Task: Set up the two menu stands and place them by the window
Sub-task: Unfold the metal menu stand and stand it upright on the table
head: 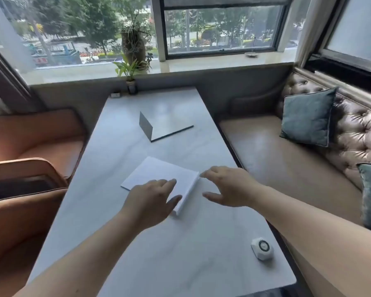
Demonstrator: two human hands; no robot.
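Two menu stands lie on a pale marble table (120,243). The near stand (159,174) is white and lies flat and folded at the table's middle. My left hand (152,200) hovers over its near corner, fingers spread, possibly touching it. My right hand (229,186) is open just right of the stand's right corner, fingertips close to its edge. The far stand (156,128) lies farther back, one grey flap tilted up and the other flat with a dark edge. The window (223,28) and its sill (201,64) are beyond the table's far end.
A small potted plant (129,71) and a small white block (115,95) stand at the table's far edge. A white call button (262,248) sits near the front right. Orange armchairs (30,168) flank the left, a tufted bench with blue cushions (306,118) the right.
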